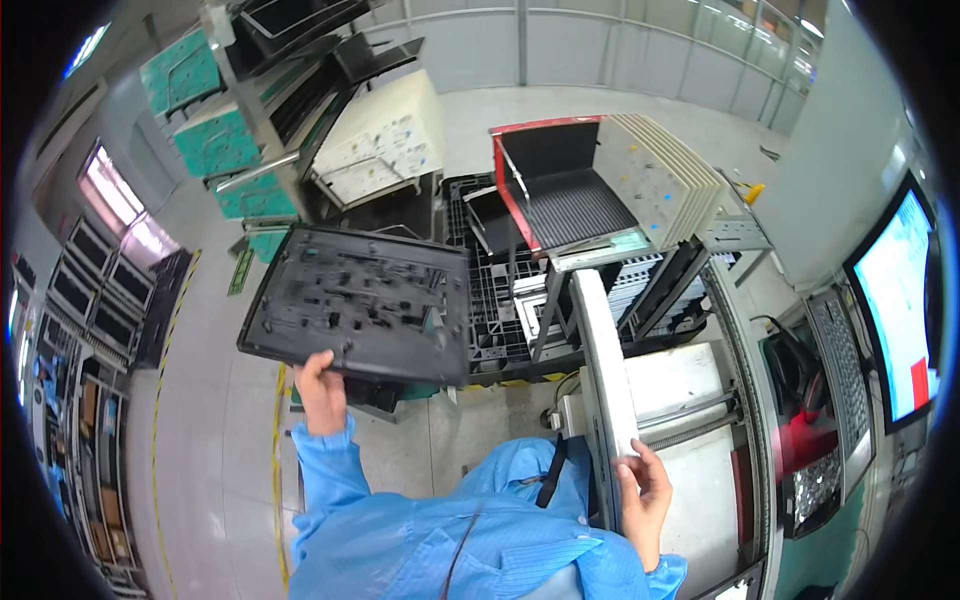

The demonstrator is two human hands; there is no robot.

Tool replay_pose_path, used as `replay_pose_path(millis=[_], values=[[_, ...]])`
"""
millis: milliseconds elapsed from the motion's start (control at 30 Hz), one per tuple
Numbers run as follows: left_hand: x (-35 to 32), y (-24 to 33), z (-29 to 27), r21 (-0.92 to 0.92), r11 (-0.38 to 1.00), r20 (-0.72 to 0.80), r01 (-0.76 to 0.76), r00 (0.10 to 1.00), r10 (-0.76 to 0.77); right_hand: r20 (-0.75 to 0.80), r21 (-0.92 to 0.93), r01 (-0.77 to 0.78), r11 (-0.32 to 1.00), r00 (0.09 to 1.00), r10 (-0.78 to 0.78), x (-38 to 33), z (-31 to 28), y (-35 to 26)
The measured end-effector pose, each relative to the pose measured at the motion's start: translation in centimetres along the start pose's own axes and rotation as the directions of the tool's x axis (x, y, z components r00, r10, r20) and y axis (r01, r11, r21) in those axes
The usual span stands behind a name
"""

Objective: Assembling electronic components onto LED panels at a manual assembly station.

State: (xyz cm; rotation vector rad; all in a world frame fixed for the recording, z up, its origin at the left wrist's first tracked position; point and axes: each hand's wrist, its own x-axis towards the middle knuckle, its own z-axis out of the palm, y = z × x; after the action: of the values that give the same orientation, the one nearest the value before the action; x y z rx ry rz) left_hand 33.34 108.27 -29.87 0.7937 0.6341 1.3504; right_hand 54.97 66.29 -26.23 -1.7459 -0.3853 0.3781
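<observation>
My left hand (322, 392) grips the near edge of a flat black tray (350, 300), thumb on top. The tray is held up, tilted and a little blurred, with many small dark raised parts and cutouts across its face. My right hand (645, 495) is at the side of a long white rail (604, 360) on the machine beside me. Its fingers are loosely bent and apart, with nothing seen between them; the fingertips seem to touch the rail's edge.
Ahead stands a cart with a red-edged black bin (565, 185) and upright cream boards (665, 180). A rack with green boards (215, 145) and a cream stack (385, 135) is at the far left. To my right are a monitor (900, 300), a keyboard (838, 365) and a handheld scanner (795, 375).
</observation>
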Motion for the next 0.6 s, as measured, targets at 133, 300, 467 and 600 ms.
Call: replay_pose_path(millis=[133,300,467,600], values=[[-6.1,0.0,7.5,-0.079,0.986,0.252,0.147,0.960,-0.123,0.113,0.316,0.028,0.948,0.991,-0.067,1.1,1.7,0.4],[-12.8,-3.0,15.5,-0.059,0.924,0.641,0.378,0.724,-0.255,-0.034,0.646,0.040,0.762,0.999,-0.023,0.1,-0.6,0.1],[-9.6,-6.8,24.3,0.094,0.532,0.904,0.842,0.152,-0.399,-0.440,0.690,0.285,0.666,0.895,0.072,-5.6,-7.7,2.8],[-8.4,-17.2,28.8,0.675,0.466,0.674,0.572,-0.221,-0.705,-0.566,0.665,0.278,0.694,0.793,0.226,-10.7,-10.1,4.7]])
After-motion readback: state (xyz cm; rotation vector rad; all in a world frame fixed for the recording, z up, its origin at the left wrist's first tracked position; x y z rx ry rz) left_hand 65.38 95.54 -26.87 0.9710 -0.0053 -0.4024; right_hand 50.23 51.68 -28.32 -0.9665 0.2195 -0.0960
